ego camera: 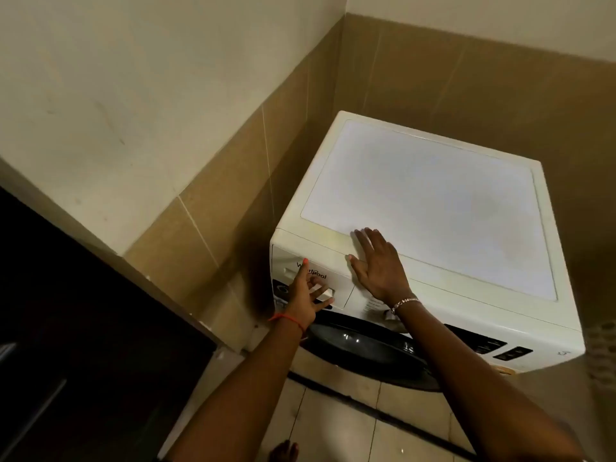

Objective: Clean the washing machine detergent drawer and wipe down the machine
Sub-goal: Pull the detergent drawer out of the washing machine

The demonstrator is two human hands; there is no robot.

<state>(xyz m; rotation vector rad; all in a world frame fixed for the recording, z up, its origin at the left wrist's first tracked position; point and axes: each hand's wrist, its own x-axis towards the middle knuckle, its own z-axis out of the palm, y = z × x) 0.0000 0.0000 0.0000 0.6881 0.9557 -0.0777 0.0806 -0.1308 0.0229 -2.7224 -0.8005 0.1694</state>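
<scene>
A white front-loading washing machine (433, 208) stands in a tiled corner, seen from above. Its detergent drawer (328, 273) sits shut at the top left of the front panel. My left hand (308, 295) is at the drawer front, fingers spread and curled into the handle recess. My right hand (376, 265) lies flat, palm down, on the front edge of the machine's top, just right of the drawer, holding nothing. The dark round door (363, 351) is below both hands.
A dark cabinet (66, 328) fills the lower left, close to the machine. Brown wall tiles (466, 78) run behind and to the left of the machine. The control panel (483, 345) is at the front right. My foot (283, 451) shows on the tiled floor.
</scene>
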